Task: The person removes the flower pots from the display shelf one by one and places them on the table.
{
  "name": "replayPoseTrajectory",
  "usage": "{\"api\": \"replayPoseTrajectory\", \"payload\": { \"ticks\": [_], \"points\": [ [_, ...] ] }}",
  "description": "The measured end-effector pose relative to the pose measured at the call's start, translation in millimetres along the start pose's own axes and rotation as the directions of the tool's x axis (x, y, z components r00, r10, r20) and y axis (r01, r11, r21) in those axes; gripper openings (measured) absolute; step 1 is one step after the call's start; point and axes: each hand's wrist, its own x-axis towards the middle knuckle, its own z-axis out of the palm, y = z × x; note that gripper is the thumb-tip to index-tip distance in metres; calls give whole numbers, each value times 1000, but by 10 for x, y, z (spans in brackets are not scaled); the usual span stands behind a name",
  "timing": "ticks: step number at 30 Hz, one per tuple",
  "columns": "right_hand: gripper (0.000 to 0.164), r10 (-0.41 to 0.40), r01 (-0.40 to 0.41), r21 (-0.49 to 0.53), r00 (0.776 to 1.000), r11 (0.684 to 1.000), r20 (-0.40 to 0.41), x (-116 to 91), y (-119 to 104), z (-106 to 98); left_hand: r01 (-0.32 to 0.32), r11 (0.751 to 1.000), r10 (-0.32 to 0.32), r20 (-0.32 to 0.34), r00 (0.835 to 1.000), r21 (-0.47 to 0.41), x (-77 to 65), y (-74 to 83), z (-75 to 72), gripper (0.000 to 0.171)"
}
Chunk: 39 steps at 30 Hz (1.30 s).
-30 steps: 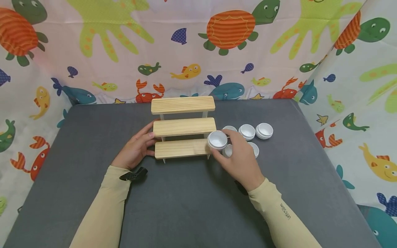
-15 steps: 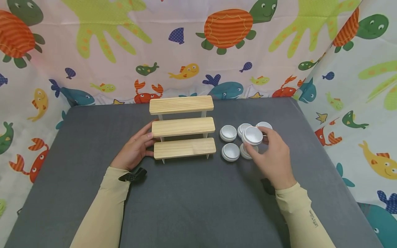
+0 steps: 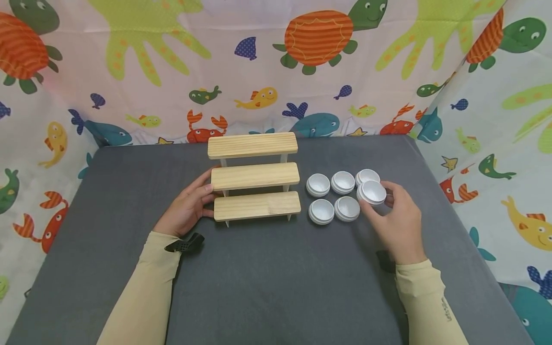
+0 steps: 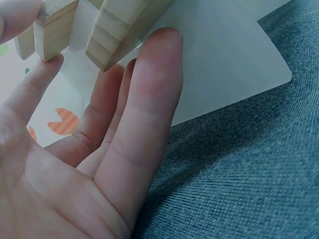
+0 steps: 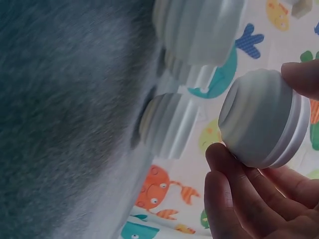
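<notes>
A three-tier wooden display stand (image 3: 257,205) with pale translucent supports stands mid-table. My left hand (image 3: 185,211) is at its left end; in the left wrist view the thumb (image 4: 19,19) and a fingertip pinch the end of one board (image 4: 54,35), and the other fingers extend beside the supports. My right hand (image 3: 397,223) holds a small stack of nested white bowls (image 3: 373,192) between thumb and fingers. In the right wrist view this stack (image 5: 264,119) is off the table. It overlaps the back right bowl stack (image 3: 367,175) in the head view.
Several more white bowl stacks stand right of the stand, among them a front left one (image 3: 321,212) and a front right one (image 3: 347,209). Grey cloth (image 3: 258,282) covers the table. A sea-animal printed curtain (image 3: 172,110) encloses the back and sides.
My right hand has carried the held bowl stack rightward from beside the stand's lower board, past the other stacks, to their right end. My left hand has stayed at the stand.
</notes>
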Motion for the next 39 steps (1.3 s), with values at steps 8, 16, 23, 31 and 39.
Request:
{"api": "replayPoseTrajectory", "payload": {
  "ticks": [8,16,23,31,39],
  "points": [
    [68,59,-58,-13,998,998,29,28,112,10,0,1000,0,-1,1000,-5,-10,-6,-5,62],
    [68,75,-74,-31,996,997,46,38,181,31,6,1000,-6,-10,1000,5,-2,1,2,62],
    [67,83,-80,-56,994,995,71,43,222,38,1,1000,-1,-7,1000,6,6,-11,-5,63],
    [67,97,-89,-82,990,993,99,42,236,40,-7,1000,7,1,1000,-4,1,-16,-13,62],
    [69,131,-118,-96,981,988,142,36,261,45,-4,1000,4,0,1000,-7,-4,-14,-11,63]
  ]
}}
